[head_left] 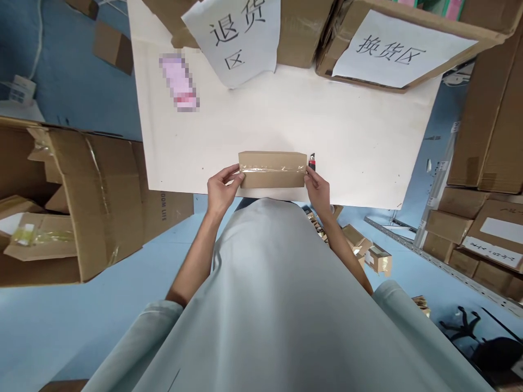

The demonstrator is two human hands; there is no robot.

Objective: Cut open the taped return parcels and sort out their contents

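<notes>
A long, narrow cardboard box (272, 177) rests near the front edge of the white table, with clear tape running along its seam. Its left end is between the thumb and fingers of my left hand (223, 189). At the other end my right hand (318, 189) grips the box in the same way. Just past the right end of the box lies a red and black box cutter (312, 162), partly hidden behind my right fingers.
Two cardboard boxes with handwritten paper signs (241, 41) (398, 49) stand along the back of the white table (359, 136). A pixelated pink item (178, 81) lies at the back left. A large open carton (98, 201) is at the left; stacked cartons (486, 234) fill the right.
</notes>
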